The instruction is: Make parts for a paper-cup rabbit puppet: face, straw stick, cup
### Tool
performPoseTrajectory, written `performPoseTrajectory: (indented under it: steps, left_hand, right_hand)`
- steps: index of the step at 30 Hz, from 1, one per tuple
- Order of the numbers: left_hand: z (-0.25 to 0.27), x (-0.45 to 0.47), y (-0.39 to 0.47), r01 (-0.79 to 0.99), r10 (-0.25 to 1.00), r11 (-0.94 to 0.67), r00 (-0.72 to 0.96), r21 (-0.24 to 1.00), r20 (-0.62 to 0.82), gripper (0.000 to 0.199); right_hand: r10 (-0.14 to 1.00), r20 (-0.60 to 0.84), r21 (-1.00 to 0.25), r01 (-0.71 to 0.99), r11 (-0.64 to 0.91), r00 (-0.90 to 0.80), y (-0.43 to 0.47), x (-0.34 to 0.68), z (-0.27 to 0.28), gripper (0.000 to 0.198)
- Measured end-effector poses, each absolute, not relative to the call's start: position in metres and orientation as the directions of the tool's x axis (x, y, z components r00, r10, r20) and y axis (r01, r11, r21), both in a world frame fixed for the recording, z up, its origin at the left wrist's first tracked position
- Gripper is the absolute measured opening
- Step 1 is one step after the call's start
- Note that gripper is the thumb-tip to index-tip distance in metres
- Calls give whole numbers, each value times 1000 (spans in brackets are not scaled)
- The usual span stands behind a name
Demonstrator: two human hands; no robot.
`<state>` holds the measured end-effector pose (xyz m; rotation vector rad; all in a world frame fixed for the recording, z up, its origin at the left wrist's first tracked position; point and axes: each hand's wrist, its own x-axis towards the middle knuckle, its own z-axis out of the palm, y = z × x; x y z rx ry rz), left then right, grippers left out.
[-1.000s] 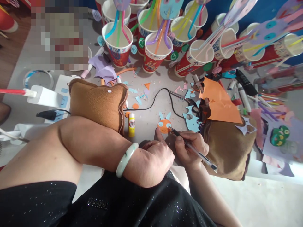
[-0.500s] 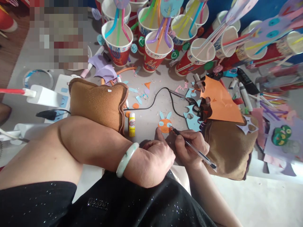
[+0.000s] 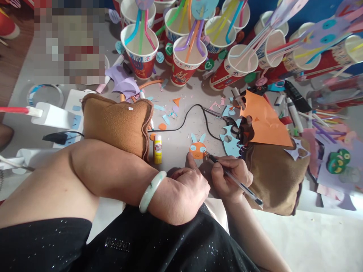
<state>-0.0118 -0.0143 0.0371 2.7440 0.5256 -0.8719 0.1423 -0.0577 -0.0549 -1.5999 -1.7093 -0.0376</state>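
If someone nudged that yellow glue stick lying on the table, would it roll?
Probably: the glue stick looks round and lies on its side on the bare table. It seems small and light, so a nudge would likely shift it. The brown cushion beside it might stop it.

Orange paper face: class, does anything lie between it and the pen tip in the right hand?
Nothing visible does. The pen in the right hand meets the orange paper face at its right edge; a left hand fingertip presses its lower edge.

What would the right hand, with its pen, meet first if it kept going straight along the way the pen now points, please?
The right hand holds a pen aimed up-left; its tip is already at the orange paper face. That cut-out would come first, then probably the left hand's fingertip pinning it.
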Motion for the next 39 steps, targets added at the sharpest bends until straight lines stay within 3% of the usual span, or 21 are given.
performPoseTrajectory:
  steps: [7,16,23,39]
  left_hand:
    - [36,-11,-17,466,330,-877,763,118,-556,49]
    - [41,-13,-14,448,307,-884,771,132,-558,46]
    - [38,-13,-15,438,305,-893,756,101,-579,51]
    - [33,-12,-18,420,299,-902,773,97,-560,50]
  right_hand:
    - [857,504,-463,870,168,102,-58,141,-54,8]
    - [860,491,-478,868,134,137,-57,141,-53,9]
    - [838,536,-509,831,225,102,-57,142,-56,10]
    - [847,517,-478,862,166,123,-59,141,-55,7]
